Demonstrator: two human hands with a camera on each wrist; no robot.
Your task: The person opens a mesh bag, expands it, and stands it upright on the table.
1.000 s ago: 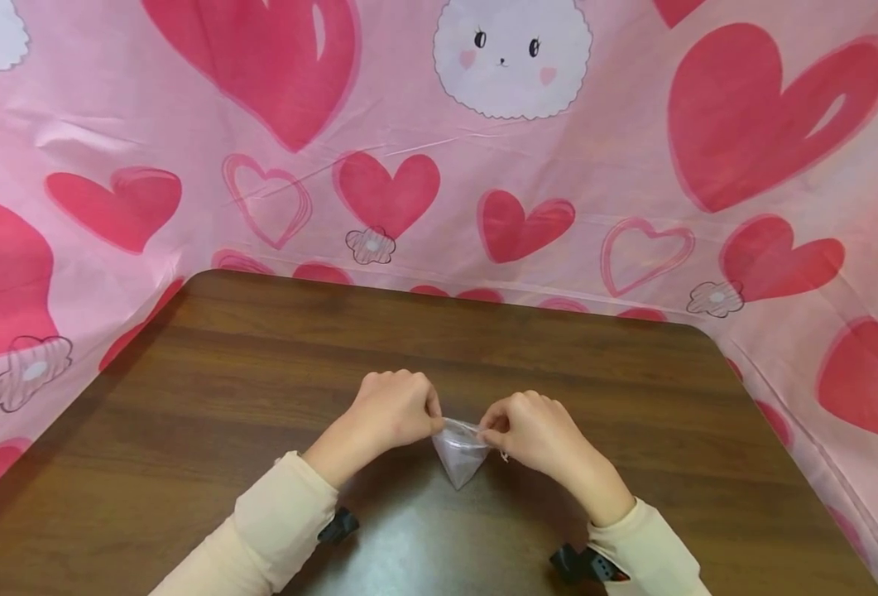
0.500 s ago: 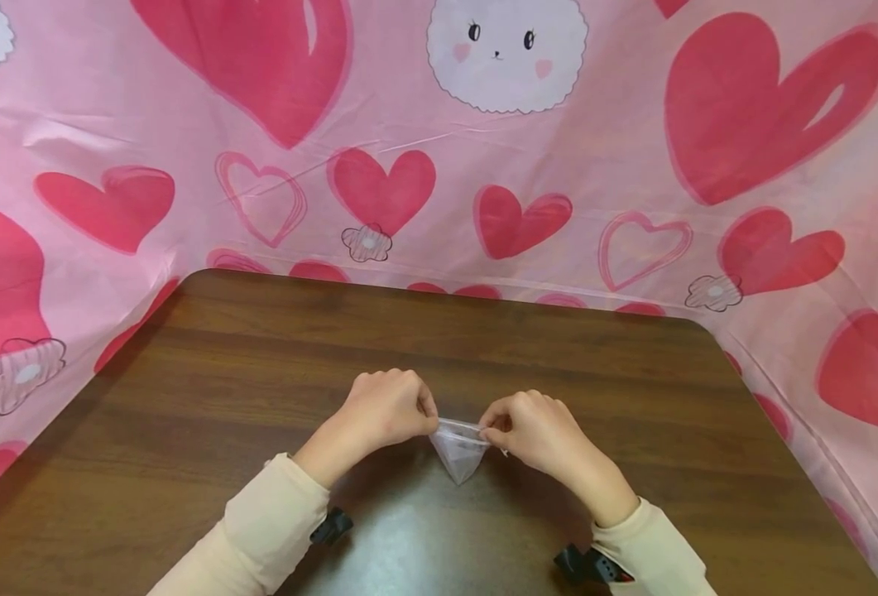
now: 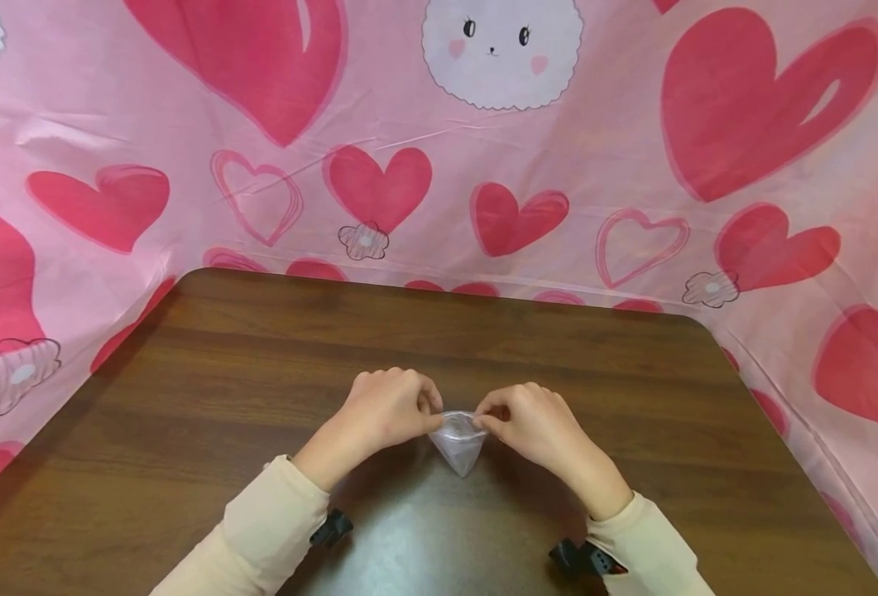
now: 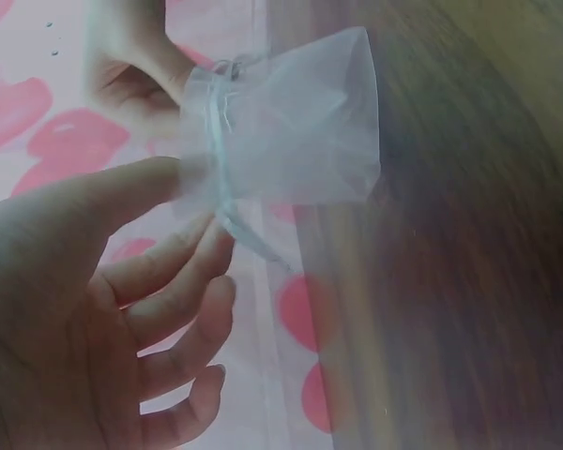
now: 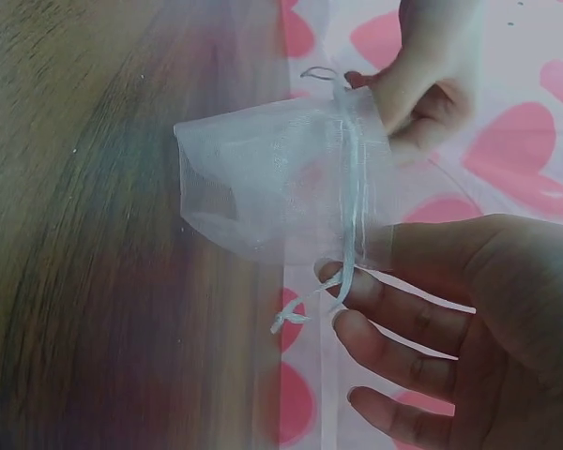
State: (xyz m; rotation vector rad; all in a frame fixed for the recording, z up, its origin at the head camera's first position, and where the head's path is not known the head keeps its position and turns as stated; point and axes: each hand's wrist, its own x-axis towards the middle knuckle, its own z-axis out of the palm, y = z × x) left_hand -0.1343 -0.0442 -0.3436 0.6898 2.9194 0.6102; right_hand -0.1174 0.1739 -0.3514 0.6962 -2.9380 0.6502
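Between the two hands is a small sheer white drawstring bag (image 3: 459,454), its mouth upward and spread into a rounded opening in the head view. My left hand (image 3: 388,408) pinches the left side of the rim between thumb and fingers. On the opposite side, my right hand (image 3: 534,420) pinches the rim the same way. A pale ribbon drawstring (image 5: 351,187) runs round the neck just below the rim, with a knotted end hanging by the right fingers and a loop on the far side. Through the thin mesh (image 4: 305,122) no contents show.
A dark brown wooden table (image 3: 260,348) lies under the hands. Pink cloth (image 3: 424,199) printed with red hearts hangs round its back and sides. Each wrist wears a small black camera, such as the one (image 3: 332,527) by the left sleeve.
The bag's mouth was flatter half a second ago and is now rounder and wider open. The right hand has risen slightly. Both hands have kept their hold on the rim.
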